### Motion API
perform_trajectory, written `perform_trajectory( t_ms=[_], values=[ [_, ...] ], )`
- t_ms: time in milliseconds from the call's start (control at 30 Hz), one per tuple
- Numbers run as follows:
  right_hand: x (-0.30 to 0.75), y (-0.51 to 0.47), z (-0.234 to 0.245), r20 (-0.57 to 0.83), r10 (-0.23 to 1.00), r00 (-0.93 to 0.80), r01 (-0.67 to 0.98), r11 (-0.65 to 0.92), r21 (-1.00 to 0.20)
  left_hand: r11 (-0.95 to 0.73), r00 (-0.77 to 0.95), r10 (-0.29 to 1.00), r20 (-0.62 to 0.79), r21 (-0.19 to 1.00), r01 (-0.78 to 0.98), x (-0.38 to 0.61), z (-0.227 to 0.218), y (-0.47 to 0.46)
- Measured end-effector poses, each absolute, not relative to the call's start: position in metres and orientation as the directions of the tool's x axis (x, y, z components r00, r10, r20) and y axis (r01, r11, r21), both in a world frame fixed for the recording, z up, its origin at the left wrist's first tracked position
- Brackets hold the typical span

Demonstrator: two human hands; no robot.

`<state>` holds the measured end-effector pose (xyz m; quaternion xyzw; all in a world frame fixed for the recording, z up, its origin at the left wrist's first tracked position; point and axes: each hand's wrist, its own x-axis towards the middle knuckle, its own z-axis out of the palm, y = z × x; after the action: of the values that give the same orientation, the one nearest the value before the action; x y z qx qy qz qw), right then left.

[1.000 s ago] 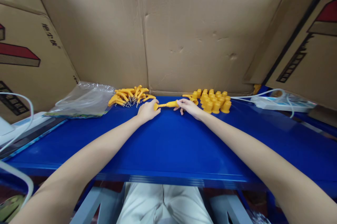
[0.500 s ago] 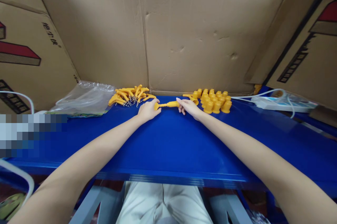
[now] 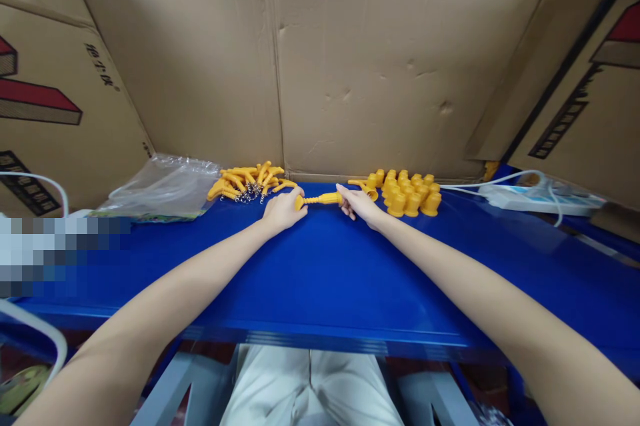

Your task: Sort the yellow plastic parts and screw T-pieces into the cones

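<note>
Between my two hands, just above the blue table (image 3: 320, 266), a yellow plastic piece with a ribbed, screw-like stem (image 3: 323, 199) lies roughly level. My left hand (image 3: 284, 210) is closed on its flared left end. The fingers of my right hand (image 3: 359, 205) pinch the thicker right end and hide part of it. Beyond my left hand is a heap of bent yellow plastic pieces (image 3: 250, 179) with small metal links. Several yellow bell-shaped plastic cups (image 3: 413, 201) stand grouped beyond my right hand, and one yellow cup (image 3: 371, 193) lies tipped beside that hand.
Clear plastic bags (image 3: 165, 187) lie at the back left. A white power strip (image 3: 543, 199) with cables rests at the right. Tall cardboard (image 3: 375, 66) walls in the back of the table, with printed boxes on both sides.
The hands and the yellow piece stay almost in place, with a slight turn of the piece's thicker end at my right fingers. The whole view has shifted slightly.
</note>
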<state>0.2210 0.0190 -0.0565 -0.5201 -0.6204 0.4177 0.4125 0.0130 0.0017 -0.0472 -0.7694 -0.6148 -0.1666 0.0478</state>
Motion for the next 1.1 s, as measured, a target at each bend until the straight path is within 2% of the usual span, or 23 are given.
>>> perform_trajectory(
  t_ms=[100, 267, 367, 733, 1100],
  values=[
    [0.222, 0.020, -0.057, 0.083, 0.988, -0.127, 0.295, 0.118, -0.948, -0.230, 0.177, 0.935, 0.309, 0.146, 0.962, 0.013, -0.047, 0.002],
    [0.231, 0.024, -0.056, 0.066, 0.958, -0.281, 0.165, 0.116, -0.980, -0.213, 0.160, 0.942, 0.294, 0.158, 0.964, 0.013, -0.046, 0.002],
    [0.235, 0.025, -0.056, 0.064, 0.944, -0.324, 0.144, 0.115, -0.983, -0.216, 0.163, 0.942, 0.294, 0.156, 0.964, 0.012, -0.046, 0.002],
    [0.235, 0.027, -0.062, 0.115, 0.946, -0.302, 0.191, 0.178, -0.965, -0.242, 0.187, 0.931, 0.312, 0.147, 0.959, 0.011, -0.049, 0.005],
    [0.229, 0.018, -0.053, 0.089, 0.965, -0.246, 0.216, 0.144, -0.966, -0.230, 0.185, 0.932, 0.312, 0.115, 0.966, 0.012, -0.048, 0.004]
  ],
)
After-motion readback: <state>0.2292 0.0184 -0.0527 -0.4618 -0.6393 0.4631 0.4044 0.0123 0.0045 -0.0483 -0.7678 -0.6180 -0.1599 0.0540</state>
